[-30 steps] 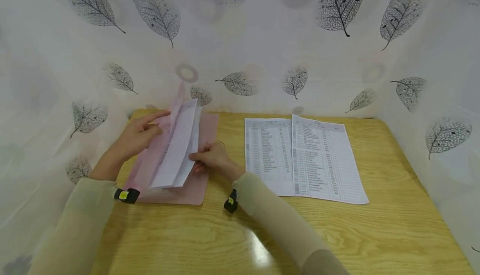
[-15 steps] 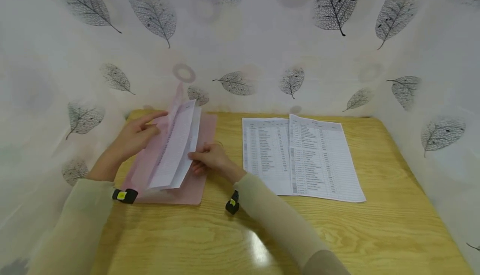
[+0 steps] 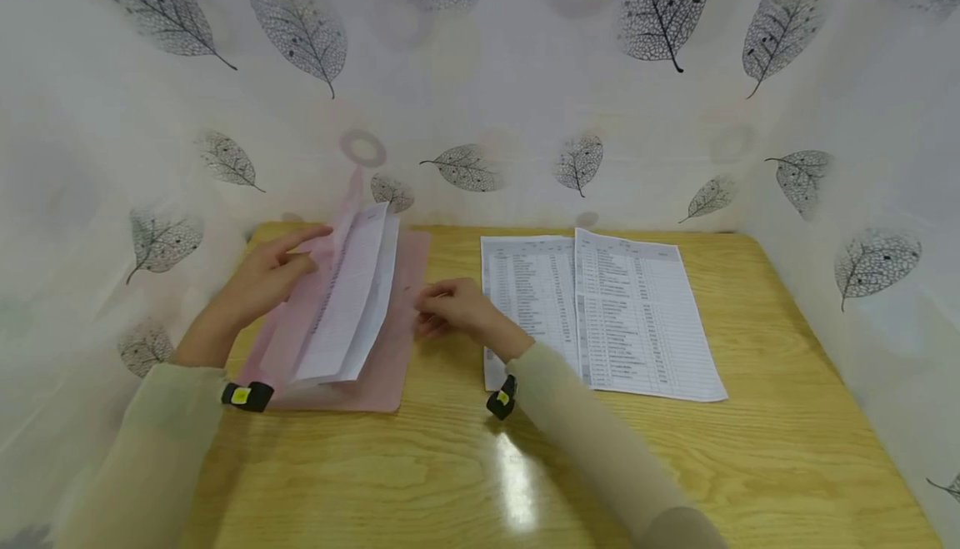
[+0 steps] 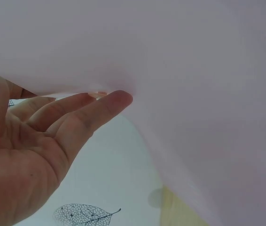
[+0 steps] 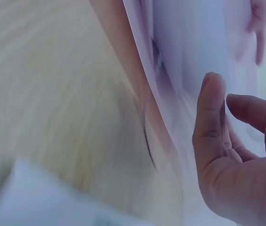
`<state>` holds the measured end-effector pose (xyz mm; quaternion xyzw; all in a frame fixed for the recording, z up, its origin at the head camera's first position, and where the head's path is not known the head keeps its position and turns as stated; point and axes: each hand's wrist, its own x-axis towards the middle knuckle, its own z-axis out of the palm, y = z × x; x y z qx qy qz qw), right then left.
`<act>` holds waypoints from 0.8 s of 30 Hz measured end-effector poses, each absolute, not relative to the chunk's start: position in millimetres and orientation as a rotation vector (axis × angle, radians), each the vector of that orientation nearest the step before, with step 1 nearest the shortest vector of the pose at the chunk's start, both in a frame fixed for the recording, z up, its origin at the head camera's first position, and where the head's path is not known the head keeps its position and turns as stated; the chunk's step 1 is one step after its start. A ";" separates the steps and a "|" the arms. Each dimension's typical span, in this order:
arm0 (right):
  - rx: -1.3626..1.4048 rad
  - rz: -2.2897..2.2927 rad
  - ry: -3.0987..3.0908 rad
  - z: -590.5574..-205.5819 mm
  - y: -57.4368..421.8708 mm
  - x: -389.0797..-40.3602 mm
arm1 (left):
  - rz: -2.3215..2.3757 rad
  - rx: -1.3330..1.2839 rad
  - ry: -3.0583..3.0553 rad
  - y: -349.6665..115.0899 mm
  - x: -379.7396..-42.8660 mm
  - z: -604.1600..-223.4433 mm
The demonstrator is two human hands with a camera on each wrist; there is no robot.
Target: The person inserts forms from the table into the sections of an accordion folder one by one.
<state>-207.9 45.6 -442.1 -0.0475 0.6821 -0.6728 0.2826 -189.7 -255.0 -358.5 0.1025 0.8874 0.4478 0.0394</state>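
A pink folder (image 3: 415,307) lies at the left of the table with its translucent front cover (image 4: 194,94) raised. White printed sheets (image 3: 341,299) stand tilted inside it, with a row of small dark marks along their left side. My left hand (image 3: 258,282) holds the edge of the raised cover between its fingers; in the left wrist view the cover partly hides some fingertips. Just off the folder's right edge is my right hand (image 3: 461,307), apart from the sheets. Its thumb and fingers are loosely bent around nothing, as the right wrist view also shows.
Two printed list sheets, a left one (image 3: 536,299) and a right one (image 3: 645,316), lie overlapping to the right of my right hand. The wooden table (image 3: 420,474) reaches back to a white leaf-patterned curtain (image 3: 480,74), which also hangs along both sides.
My right hand has let go of the sheets in the folder and moved right, away from them. The left hand stays at the raised cover. The whole view has shifted slightly.
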 end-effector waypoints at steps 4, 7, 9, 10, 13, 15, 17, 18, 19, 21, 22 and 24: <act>-0.085 -1.754 1.912 -440.8 78.4 -216.2 | 1.390 0.316 2.704 -254.0 -189.8 -360.3; -0.040 -1.741 1.947 -436.9 103.2 -219.0 | 1.404 0.309 2.687 -253.5 -190.5 -361.9; -0.017 -1.740 1.963 -433.2 119.2 -218.5 | 1.401 0.304 2.682 -253.1 -191.0 -362.9; -0.001 -1.737 1.970 -431.4 126.7 -218.1 | 1.395 0.301 2.683 -253.2 -191.1 -363.2; 0.044 -1.730 1.991 -427.2 148.2 -216.4 | 1.370 0.287 2.691 -253.3 -191.5 -363.8; 0.065 -1.721 2.011 -424.8 161.4 -214.9 | 1.355 0.278 2.697 -253.1 -191.6 -363.9; 0.083 -1.717 2.027 -423.2 174.3 -213.8 | 1.345 0.273 2.703 -253.0 -191.9 -364.1; 0.088 -1.714 2.035 -422.3 180.8 -213.3 | 1.343 0.272 2.704 -252.8 -192.0 -364.1; 0.098 -1.713 2.046 -421.7 186.7 -212.9 | 1.339 0.272 2.707 -252.7 -192.3 -364.3; 0.119 -1.713 2.061 -421.3 198.0 -212.7 | 1.334 0.274 2.709 -252.4 -192.9 -364.5; 0.132 -1.712 2.067 -421.1 203.5 -212.7 | 1.331 0.272 2.709 -252.2 -193.3 -364.7; 0.146 -1.712 2.078 -420.7 214.1 -212.4 | 1.325 0.266 2.706 -252.1 -194.0 -365.2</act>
